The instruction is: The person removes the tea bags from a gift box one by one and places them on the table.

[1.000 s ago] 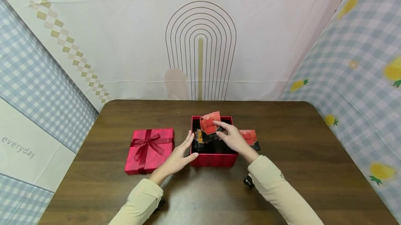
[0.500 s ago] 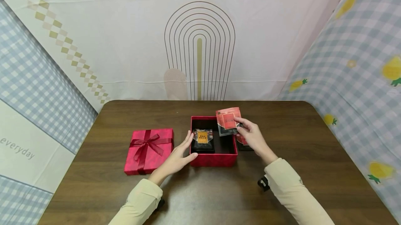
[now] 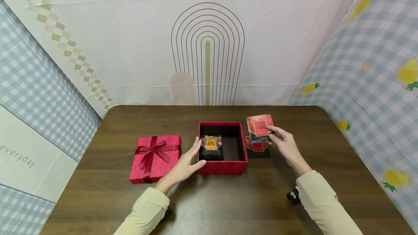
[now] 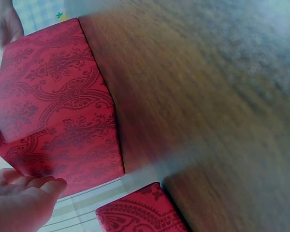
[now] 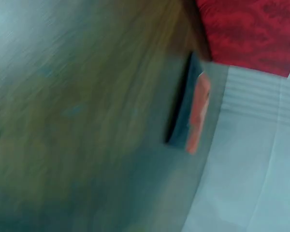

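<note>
A red patterned gift box (image 3: 223, 167) stands uncovered on the table. My left hand (image 3: 183, 166) rests on its left side, fingers extended and thumb near the front corner. In the left wrist view, the fingertips (image 4: 50, 186) touch the box wall. Inside, at the left, lies a black packet (image 3: 210, 149) with an orange label. My right hand (image 3: 289, 149) pinches a red-and-black packet (image 3: 259, 126) by its right edge, just right of the box. Beneath it a similar packet (image 3: 259, 152) lies on the table, partly covered. The right wrist view shows little of that hand.
The box's red lid (image 3: 137, 167), tied with a dark red ribbon bow, lies left of the box. All of this is on a brown wooden table (image 3: 222, 206). Behind it hangs a pale printed cloth (image 3: 140, 46).
My right hand has lifted the red-and-black packet out of the box and carried it right, over the packet on the table. The left hand has stayed at the box.
</note>
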`<action>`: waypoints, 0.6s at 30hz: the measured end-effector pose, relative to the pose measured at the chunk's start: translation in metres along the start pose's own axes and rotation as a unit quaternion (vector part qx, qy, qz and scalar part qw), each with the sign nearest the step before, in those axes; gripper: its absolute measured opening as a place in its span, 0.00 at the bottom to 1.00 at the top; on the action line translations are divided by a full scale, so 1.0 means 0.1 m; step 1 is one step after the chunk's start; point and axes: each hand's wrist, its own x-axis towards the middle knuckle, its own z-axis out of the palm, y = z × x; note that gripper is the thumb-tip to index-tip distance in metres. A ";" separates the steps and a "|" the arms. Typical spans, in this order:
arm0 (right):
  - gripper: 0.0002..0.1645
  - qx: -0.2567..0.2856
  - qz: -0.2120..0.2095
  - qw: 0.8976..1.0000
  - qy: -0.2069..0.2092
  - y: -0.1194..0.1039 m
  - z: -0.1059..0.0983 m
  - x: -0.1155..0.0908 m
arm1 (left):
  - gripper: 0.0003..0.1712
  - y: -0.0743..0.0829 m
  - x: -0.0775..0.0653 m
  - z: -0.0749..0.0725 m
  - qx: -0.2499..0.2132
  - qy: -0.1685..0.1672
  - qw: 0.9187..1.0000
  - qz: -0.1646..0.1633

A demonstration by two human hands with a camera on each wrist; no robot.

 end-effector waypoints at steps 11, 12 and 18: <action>0.23 0.002 0.022 1.000 0.016 0.27 -0.33 -0.07 | 0.41 0.00 0.00 0.00 -0.005 -0.003 1.000 -0.004; 0.23 -0.008 0.025 1.000 0.015 0.30 -0.36 -0.07 | 0.41 -0.01 0.01 0.00 -0.005 -0.003 1.000 -0.004; 0.24 -0.057 0.052 0.997 0.005 0.41 -0.51 -0.08 | 0.41 0.01 0.00 0.00 -0.004 -0.003 1.000 -0.003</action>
